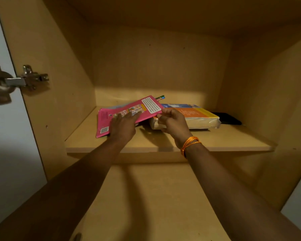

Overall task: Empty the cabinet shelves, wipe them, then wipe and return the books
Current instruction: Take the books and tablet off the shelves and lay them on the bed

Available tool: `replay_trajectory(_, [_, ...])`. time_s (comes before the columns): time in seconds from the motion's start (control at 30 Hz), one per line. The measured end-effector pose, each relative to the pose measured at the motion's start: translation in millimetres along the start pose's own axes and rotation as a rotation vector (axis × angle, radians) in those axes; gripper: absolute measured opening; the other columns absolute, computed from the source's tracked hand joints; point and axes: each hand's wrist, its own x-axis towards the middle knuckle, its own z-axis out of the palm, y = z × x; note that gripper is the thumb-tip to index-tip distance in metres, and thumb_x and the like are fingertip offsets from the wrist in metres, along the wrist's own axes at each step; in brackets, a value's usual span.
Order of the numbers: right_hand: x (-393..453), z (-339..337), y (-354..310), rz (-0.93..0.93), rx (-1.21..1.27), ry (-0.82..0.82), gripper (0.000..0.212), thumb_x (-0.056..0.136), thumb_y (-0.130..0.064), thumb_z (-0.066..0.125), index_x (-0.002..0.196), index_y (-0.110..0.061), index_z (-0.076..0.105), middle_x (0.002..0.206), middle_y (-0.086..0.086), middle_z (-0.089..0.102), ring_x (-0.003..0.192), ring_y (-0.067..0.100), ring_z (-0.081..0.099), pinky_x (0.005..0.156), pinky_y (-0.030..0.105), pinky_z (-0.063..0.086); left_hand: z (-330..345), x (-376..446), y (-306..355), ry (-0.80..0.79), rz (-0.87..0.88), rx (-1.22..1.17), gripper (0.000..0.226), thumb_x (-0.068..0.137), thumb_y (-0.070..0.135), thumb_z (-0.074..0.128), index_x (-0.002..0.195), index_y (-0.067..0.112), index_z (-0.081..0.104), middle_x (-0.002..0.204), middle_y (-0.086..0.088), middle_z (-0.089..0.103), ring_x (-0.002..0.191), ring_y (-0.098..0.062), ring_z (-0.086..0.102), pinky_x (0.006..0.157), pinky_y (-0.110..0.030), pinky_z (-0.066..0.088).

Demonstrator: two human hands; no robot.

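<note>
A thin pink book (104, 119) lies tilted on the upper cabinet shelf (215, 141), its right side raised. My left hand (123, 126) lies flat on its cover with straight fingers. My right hand (172, 121) pinches the raised right edge of the pink book. Just behind that hand lies a thick book (198, 117) with an orange and yellow cover, flat on the shelf. A blue-covered item (181, 105) shows behind it, and a coloured pen tip (160, 97) sticks out past the pink book's far corner.
A flat black object (228, 118) lies at the shelf's back right. The lower shelf (155, 197) spreads under my forearms. A metal hinge (30, 78) sits on the left cabinet wall beside the open white door (0, 136).
</note>
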Motion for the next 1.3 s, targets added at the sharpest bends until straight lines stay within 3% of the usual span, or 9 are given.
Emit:
replay_trajectory(0.13, [6.0,-1.3,0.6,0.019,0.049,-0.001,0.013,0.093,-0.014,0.065,0.095,-0.027,0.066,0.104,-0.002,0.070,0.108,0.023,0.065,0.095,0.048,0.055,-17.6,-4.4,1.2,0.208,0.019,-0.119,0.063,0.091,0.002,0.058,0.147,0.032,0.049,0.127,-0.005,0.069,0.103,-0.029,0.069,0.084,-0.045,0.060])
replay_trajectory(0.27, [6.2,-5.1,4.4,0.084,0.154,0.011,0.021,0.095,-0.009,0.062,0.114,-0.017,0.063,0.113,0.008,0.067,0.107,0.025,0.067,0.086,0.037,0.057,-43.9,-19.8,1.8,0.373,-0.022,-0.118,0.054,0.088,0.004,0.059,0.136,0.030,0.059,0.099,-0.004,0.074,0.078,-0.030,0.070,0.065,-0.036,0.057])
replay_trajectory(0.33, [6.6,-8.0,6.2,0.115,0.191,0.011,0.021,0.096,-0.008,0.062,0.116,-0.015,0.062,0.115,0.008,0.065,0.108,0.026,0.067,0.093,0.042,0.058,-56.9,-27.6,4.8,0.410,-0.032,-0.118,0.051,0.088,0.006,0.059,0.133,0.031,0.059,0.094,-0.004,0.074,0.074,-0.031,0.069,0.062,-0.037,0.055])
replay_trajectory(0.5, [7.2,-5.4,-2.6,0.122,0.243,-0.012,0.021,0.096,-0.008,0.063,0.115,-0.014,0.062,0.117,0.011,0.063,0.109,0.030,0.068,0.092,0.048,0.058,-92.8,-35.4,13.8,0.447,-0.059,-0.219,0.044,0.094,0.011,0.058,0.134,0.028,0.059,0.096,-0.006,0.075,0.077,-0.033,0.069,0.066,-0.040,0.057])
replay_trajectory(0.63, [5.4,-5.4,-14.4,0.053,0.239,-0.035,0.019,0.097,-0.011,0.063,0.114,-0.018,0.060,0.116,0.008,0.069,0.109,0.027,0.067,0.100,0.052,0.052,-115.8,-39.6,27.8,0.456,-0.079,-0.373,0.036,0.097,0.014,0.058,0.132,0.022,0.063,0.097,-0.012,0.075,0.083,-0.037,0.068,0.061,-0.033,0.042])
replay_trajectory(0.8, [6.0,-16.2,-28.4,0.003,0.257,-0.022,0.063,0.093,-0.026,0.071,0.147,-0.017,0.038,0.142,0.005,0.055,0.114,0.018,0.063,0.085,0.035,0.056,-127.4,-38.2,36.6,0.444,-0.100,-0.611,0.030,0.100,0.020,0.056,0.130,0.025,0.062,0.100,-0.006,0.075,0.088,-0.028,0.071,0.062,-0.033,0.055])
replay_trajectory(0.97, [1.9,-32.2,-34.7,-0.026,0.211,0.016,0.080,0.091,-0.038,0.070,0.156,-0.020,0.025,0.157,0.008,0.039,0.138,0.027,0.046,0.103,0.044,0.046,-145.3,-45.0,42.7,0.418,-0.130,-0.848,0.024,0.102,0.024,0.057,0.125,0.028,0.064,0.109,0.002,0.073,0.100,-0.018,0.069,0.071,-0.028,0.055])
replay_trajectory(1.17, [-16.0,-44.9,-42.1,-0.136,0.188,0.046,0.041,0.097,-0.036,0.062,0.136,-0.023,0.055,0.126,-0.005,0.070,0.112,0.011,0.068,0.093,0.040,0.056,-156.0,-53.9,50.3,0.318,-0.091,-1.138,0.026,0.102,0.022,0.059,0.125,0.028,0.067,0.114,0.013,0.072,0.103,-0.009,0.068,0.085,-0.030,0.052])
replay_trajectory(1.3, [-42.6,-69.0,-43.9,-0.166,0.134,0.115,0.035,0.095,-0.040,0.063,0.126,-0.022,0.063,0.118,-0.006,0.073,0.104,0.011,0.071,0.082,0.036,0.057,-147.8,-58.2,58.4,0.204,-0.091,-1.347,0.021,0.102,0.019,0.059,0.114,0.033,0.068,0.106,0.017,0.073,0.098,-0.007,0.065,0.078,-0.025,0.047])
